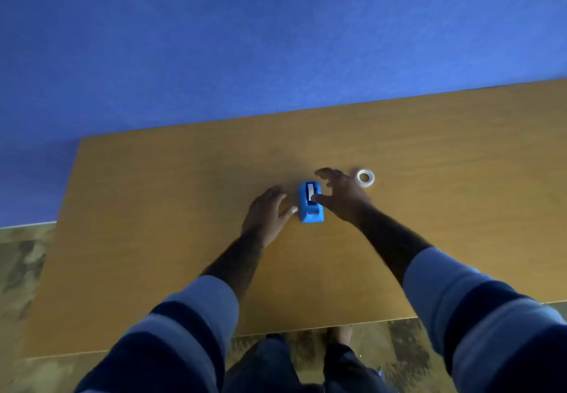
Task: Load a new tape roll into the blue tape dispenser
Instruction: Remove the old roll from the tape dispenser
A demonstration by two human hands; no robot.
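dim, bluish cast | soft overall blur | wide-angle edge bending | light source perhaps overhead

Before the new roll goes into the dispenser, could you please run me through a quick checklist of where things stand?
1. Blue tape dispenser upright on the table: ok.
2. Left hand steadying it: not ok, open beside it; thumb contact cannot be told.
3. Right hand free to take the roll: ok, open, thumb at the dispenser's top.
4. New tape roll within reach: ok, lying flat just beyond the right hand.
5. Dispenser slot empty: cannot tell, something white shows inside.
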